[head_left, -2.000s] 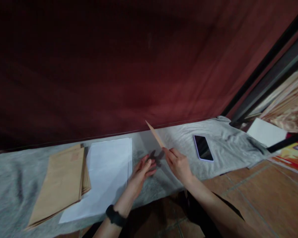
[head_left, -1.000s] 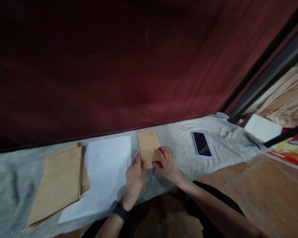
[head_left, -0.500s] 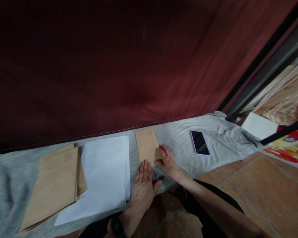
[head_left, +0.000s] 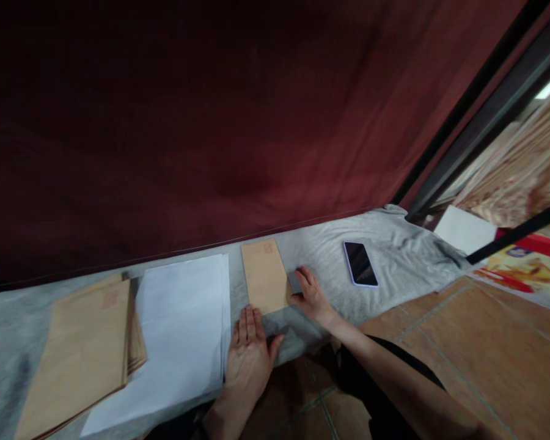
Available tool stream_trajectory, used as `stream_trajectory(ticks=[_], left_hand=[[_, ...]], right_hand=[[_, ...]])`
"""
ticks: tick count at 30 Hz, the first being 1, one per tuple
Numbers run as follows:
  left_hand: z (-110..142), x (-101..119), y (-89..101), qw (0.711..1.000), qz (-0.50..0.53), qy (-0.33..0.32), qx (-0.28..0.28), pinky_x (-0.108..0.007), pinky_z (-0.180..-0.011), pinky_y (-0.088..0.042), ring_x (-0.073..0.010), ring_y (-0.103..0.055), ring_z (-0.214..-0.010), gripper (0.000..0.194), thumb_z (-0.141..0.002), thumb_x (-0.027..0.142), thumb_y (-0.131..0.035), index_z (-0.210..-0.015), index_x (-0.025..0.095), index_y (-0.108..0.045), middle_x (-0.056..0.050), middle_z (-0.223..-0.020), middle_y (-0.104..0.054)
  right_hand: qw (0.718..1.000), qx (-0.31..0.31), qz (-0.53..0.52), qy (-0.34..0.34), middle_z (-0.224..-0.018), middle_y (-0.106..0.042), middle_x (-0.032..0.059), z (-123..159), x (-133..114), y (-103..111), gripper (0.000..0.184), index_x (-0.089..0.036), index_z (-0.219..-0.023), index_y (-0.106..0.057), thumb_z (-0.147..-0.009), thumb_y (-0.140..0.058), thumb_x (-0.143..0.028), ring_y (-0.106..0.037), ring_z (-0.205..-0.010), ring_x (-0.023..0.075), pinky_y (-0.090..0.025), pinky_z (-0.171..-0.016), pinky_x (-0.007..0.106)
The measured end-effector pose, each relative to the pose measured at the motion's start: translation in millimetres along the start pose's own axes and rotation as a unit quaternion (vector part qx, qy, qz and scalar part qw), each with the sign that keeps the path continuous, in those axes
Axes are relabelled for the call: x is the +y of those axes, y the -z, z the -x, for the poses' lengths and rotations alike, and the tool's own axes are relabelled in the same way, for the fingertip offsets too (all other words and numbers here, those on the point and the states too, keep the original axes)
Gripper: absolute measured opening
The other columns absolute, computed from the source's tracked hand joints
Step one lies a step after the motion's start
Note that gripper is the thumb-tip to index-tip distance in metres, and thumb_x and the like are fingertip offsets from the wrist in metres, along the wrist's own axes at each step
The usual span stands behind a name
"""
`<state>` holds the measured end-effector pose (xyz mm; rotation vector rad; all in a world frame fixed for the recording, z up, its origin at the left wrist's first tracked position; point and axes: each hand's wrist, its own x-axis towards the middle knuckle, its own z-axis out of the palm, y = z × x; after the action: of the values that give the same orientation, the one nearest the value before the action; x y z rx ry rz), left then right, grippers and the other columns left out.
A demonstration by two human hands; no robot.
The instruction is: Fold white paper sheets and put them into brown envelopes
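Observation:
A brown paper envelope [head_left: 266, 275] with a faint red print lies flat on the grey cloth [head_left: 321, 244]. My left hand [head_left: 249, 351] rests open and flat, fingers together and stretched out, its fingertips at the envelope's near left corner. At the near right edge is my right hand [head_left: 312, 298], open with fingers stretched and thumb close to or touching the corner. Left of the envelope lie white paper sheets [head_left: 187, 318]. A stack of larger-looking brown envelopes [head_left: 80, 348] overlaps the sheets' left side.
A phone with a purple edge [head_left: 360, 264] lies to the right on the cloth. Behind the cloth hangs a dark red curtain [head_left: 256, 122]. Dark metal bars [head_left: 467, 116] and a colourful printed box [head_left: 527, 266] stand at the right, above the tiled floor [head_left: 481, 342].
My left hand has slid left and toward me, off most of the envelope's near edge. My right hand has drawn slightly off its right side. The whole view has shifted a little.

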<state>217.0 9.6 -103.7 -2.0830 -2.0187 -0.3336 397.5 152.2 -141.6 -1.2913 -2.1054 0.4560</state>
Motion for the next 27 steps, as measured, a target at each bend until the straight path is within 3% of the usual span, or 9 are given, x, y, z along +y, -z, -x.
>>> stream_trajectory(ticks=[4,8,11,19,27], left_hand=[[-5.6,3.4,4.7,1.000,-0.025,0.003,-0.007,-0.047,-0.100,-0.050,-0.0380,-0.058,-0.126,0.061,-0.097,0.045,-0.043,-0.129,-0.004,-0.060,-0.030,-0.135,-0.058],[-7.3,8.4,9.4,0.999,-0.034,0.002,-0.020,-0.048,-0.102,-0.049,-0.0379,-0.057,-0.127,0.052,-0.094,0.030,-0.045,-0.128,-0.005,-0.061,-0.030,-0.135,-0.059],[-4.8,7.8,8.9,0.999,-0.025,0.001,-0.027,-0.046,-0.104,-0.048,-0.0343,-0.055,-0.130,0.048,-0.089,0.015,-0.042,-0.131,-0.001,-0.060,-0.026,-0.137,-0.059],[-1.8,1.9,4.3,1.000,-0.012,-0.006,-0.005,-0.048,-0.100,-0.050,-0.0350,-0.055,-0.131,0.050,-0.090,0.014,-0.039,-0.133,-0.002,-0.058,-0.029,-0.137,-0.057],[-2.6,1.0,6.0,1.000,0.006,0.012,-0.005,-0.047,-0.099,-0.052,-0.0354,-0.057,-0.128,0.047,-0.093,0.017,-0.040,-0.131,-0.003,-0.058,-0.028,-0.137,-0.058]], right_hand=[[0.999,-0.013,0.003,0.038,-0.157,-0.035,0.0169,5.7,-27.4,12.9,0.066,-0.016,-0.151,-0.036,-0.088,-0.052,-0.014,-0.031,-0.146,0.0288,-0.037,-0.114,0.052],[0.980,-0.134,0.005,0.150,-0.159,-0.036,0.0114,25.0,-70.3,20.6,0.057,-0.018,-0.155,-0.031,-0.101,-0.043,-0.029,-0.031,-0.147,0.0217,-0.032,-0.120,0.045],[0.963,-0.190,0.033,0.186,-0.158,-0.038,0.0108,39.4,-86.6,21.3,0.054,-0.014,-0.155,-0.033,-0.105,-0.038,-0.035,-0.031,-0.148,0.0191,-0.028,-0.122,0.040],[0.965,-0.127,0.106,0.206,-0.157,-0.039,0.0143,52.6,-68.8,24.6,0.060,-0.012,-0.153,-0.036,-0.101,-0.047,-0.040,-0.034,-0.147,0.0220,-0.034,-0.120,0.043],[0.967,-0.078,0.159,0.181,-0.154,-0.041,0.0208,62.8,-55.4,22.8,0.067,-0.004,-0.150,-0.039,-0.097,-0.053,-0.043,-0.037,-0.144,0.0291,-0.037,-0.117,0.047]])
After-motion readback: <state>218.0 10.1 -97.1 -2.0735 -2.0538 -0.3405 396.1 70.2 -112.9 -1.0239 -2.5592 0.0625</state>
